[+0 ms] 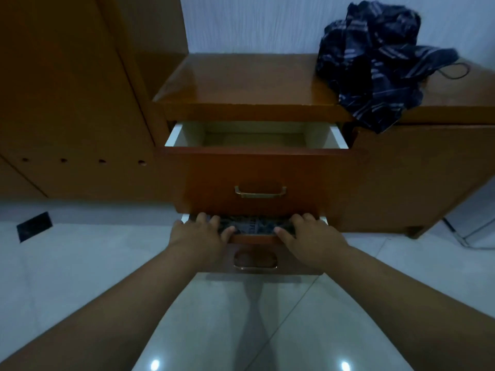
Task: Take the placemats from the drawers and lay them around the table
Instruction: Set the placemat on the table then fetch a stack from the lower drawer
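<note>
Two drawers of an orange-brown wooden cabinet stand pulled out. The upper drawer has a white inside that looks empty. Below it, the lower drawer holds dark patterned placemats, mostly hidden under the upper drawer's front. My left hand grips the left end of the placemats, fingers inside the drawer and thumb over its front edge. My right hand grips the right end the same way.
A crumpled dark blue striped cloth lies on the glossy cabinet top at the right, hanging over its edge. A tall wardrobe stands at the left. A black wall socket sits low left. Glossy white floor tiles lie below.
</note>
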Available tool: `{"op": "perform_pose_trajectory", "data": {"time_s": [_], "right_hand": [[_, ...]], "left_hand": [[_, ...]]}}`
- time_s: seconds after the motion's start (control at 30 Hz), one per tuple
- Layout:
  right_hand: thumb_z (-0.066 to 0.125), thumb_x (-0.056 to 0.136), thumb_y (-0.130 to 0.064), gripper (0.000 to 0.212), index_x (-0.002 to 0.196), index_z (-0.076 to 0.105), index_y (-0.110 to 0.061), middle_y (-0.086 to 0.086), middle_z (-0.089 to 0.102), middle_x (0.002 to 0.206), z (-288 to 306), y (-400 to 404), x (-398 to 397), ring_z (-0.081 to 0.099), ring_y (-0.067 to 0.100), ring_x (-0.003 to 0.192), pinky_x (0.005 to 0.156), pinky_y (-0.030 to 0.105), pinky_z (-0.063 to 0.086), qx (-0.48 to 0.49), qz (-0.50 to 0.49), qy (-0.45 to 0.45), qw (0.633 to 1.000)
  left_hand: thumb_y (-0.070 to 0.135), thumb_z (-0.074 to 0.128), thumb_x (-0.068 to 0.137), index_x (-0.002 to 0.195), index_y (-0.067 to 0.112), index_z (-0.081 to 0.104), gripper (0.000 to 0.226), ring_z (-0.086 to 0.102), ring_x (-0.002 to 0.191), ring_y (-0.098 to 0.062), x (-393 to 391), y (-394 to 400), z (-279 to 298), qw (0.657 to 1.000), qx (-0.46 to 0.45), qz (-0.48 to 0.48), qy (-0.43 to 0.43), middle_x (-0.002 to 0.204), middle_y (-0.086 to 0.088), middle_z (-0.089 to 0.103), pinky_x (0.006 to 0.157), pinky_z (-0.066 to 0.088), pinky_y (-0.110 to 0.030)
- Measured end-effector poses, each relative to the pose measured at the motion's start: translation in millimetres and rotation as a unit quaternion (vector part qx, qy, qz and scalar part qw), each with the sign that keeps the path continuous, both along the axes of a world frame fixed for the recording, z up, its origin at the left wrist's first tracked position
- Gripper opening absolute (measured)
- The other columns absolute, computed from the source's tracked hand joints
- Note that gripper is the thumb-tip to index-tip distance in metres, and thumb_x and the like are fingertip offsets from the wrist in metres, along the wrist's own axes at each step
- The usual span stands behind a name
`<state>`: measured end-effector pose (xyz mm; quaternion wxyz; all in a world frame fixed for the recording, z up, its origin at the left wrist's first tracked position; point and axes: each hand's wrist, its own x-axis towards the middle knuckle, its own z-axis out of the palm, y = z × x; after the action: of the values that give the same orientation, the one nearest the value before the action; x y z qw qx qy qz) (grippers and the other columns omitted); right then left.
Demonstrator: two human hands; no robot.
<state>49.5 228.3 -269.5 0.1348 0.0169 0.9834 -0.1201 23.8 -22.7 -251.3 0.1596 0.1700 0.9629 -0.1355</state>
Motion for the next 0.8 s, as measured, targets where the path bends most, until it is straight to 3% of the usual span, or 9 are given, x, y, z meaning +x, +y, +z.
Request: {"op": "perform_pose_trajectory", "data": {"time_s": [0.1, 0.2, 0.3, 0.37, 0.43, 0.53, 0.6, 0.7, 0.8], "right_hand": [[0.020, 0.092, -0.073, 0.069, 0.129, 0.043, -0.021, 0.011, 0.055, 0.123, -3.6, -2.0, -7.8, 0.058, 0.036, 0.105, 0.088, 0.051, 0.050, 0.032, -0.007, -0.028, 0.999], [0.019, 0.090, -0.074, 0.073, 0.138, 0.041, -0.024, 0.013, 0.050, 0.135, 1.4, -11.1, -12.9, 0.052, 0.040, 0.117, 0.093, 0.053, 0.045, 0.049, -0.018, -0.082, 0.995], [-0.005, 0.075, -0.077, 0.092, 0.150, 0.028, -0.036, 0.014, 0.041, 0.146, -2.6, -20.3, -19.0, 0.044, 0.041, 0.126, 0.093, 0.053, 0.042, 0.051, 0.002, -0.138, 0.989], [-0.011, 0.071, -0.080, 0.101, 0.152, 0.030, -0.035, 0.012, 0.042, 0.151, -1.4, -23.0, -21.4, 0.043, 0.037, 0.131, 0.099, 0.051, 0.041, 0.083, 0.003, -0.157, 0.984], [0.001, 0.084, -0.082, 0.093, 0.153, 0.034, -0.030, 0.010, 0.042, 0.153, 0.6, -26.9, -20.8, 0.044, 0.033, 0.135, 0.104, 0.046, 0.037, 0.087, -0.015, -0.178, 0.980], [0.008, 0.077, -0.090, 0.101, 0.151, 0.038, -0.029, 0.008, 0.044, 0.152, -0.3, -28.2, -25.6, 0.044, 0.031, 0.135, 0.109, 0.044, 0.036, 0.046, -0.019, -0.212, 0.976], [0.017, 0.076, -0.090, 0.099, 0.148, 0.042, -0.027, 0.008, 0.046, 0.151, 0.6, -26.6, -30.8, 0.044, 0.031, 0.134, 0.110, 0.046, 0.035, 0.002, -0.034, -0.215, 0.976], [0.035, 0.083, -0.083, 0.079, 0.134, 0.057, -0.027, 0.004, 0.055, 0.139, 9.8, -20.8, -31.0, 0.048, 0.029, 0.128, 0.108, 0.045, 0.037, -0.028, -0.042, -0.178, 0.983], [0.051, 0.083, -0.076, 0.066, 0.128, 0.062, -0.030, 0.004, 0.060, 0.132, 15.8, -12.9, -25.7, 0.053, 0.026, 0.121, 0.103, 0.043, 0.044, -0.069, -0.028, -0.154, 0.985]], "left_hand": [[0.065, 0.013, 0.090, 0.154, 0.051, 0.006, 0.066, 0.025, 0.143, -0.034, -6.4, 2.1, 3.2, 0.996, -0.046, 0.005, -0.073, 0.159, -0.003, 0.025, 0.099, 0.028, -0.065], [0.068, 0.014, 0.087, 0.155, 0.049, 0.009, 0.070, 0.019, 0.147, -0.034, -10.4, 9.9, 10.1, 0.989, -0.065, 0.013, -0.130, 0.163, 0.000, 0.021, 0.102, 0.021, -0.070], [0.072, 0.019, 0.088, 0.155, 0.050, 0.008, 0.071, 0.018, 0.148, -0.033, -19.8, 12.1, 9.6, 0.982, -0.058, 0.035, -0.175, 0.164, 0.001, 0.022, 0.102, 0.019, -0.071], [0.072, 0.008, 0.079, 0.155, 0.048, 0.017, 0.080, 0.025, 0.146, -0.031, -25.5, 8.3, 4.1, 0.977, -0.043, 0.057, -0.198, 0.161, 0.002, 0.030, 0.099, 0.021, -0.070], [0.064, 0.003, 0.078, 0.154, 0.042, 0.027, 0.083, 0.033, 0.143, -0.030, -25.3, 3.9, 4.0, 0.980, -0.038, 0.047, -0.192, 0.156, 0.001, 0.039, 0.097, 0.024, -0.070], [0.041, 0.020, 0.104, 0.155, 0.033, 0.027, 0.052, 0.037, 0.139, -0.034, -18.5, 1.4, 12.4, 0.984, -0.039, 0.008, -0.175, 0.152, -0.005, 0.042, 0.095, 0.035, -0.068], [0.028, 0.028, 0.107, 0.151, 0.025, 0.037, 0.045, 0.040, 0.136, -0.033, -20.1, 2.4, 14.8, 0.983, 0.004, 0.036, -0.182, 0.148, -0.006, 0.045, 0.093, 0.038, -0.068], [0.036, 0.029, 0.103, 0.139, 0.020, 0.053, 0.046, 0.048, 0.129, -0.029, -23.5, 1.4, 15.7, 0.979, 0.043, 0.072, -0.185, 0.145, -0.002, 0.049, 0.093, 0.039, -0.056], [0.033, 0.035, 0.105, 0.134, 0.023, 0.054, 0.036, 0.055, 0.121, -0.027, -19.0, -3.3, 8.2, 0.988, 0.054, 0.026, -0.143, 0.134, 0.004, 0.052, 0.092, 0.045, -0.051]]}}
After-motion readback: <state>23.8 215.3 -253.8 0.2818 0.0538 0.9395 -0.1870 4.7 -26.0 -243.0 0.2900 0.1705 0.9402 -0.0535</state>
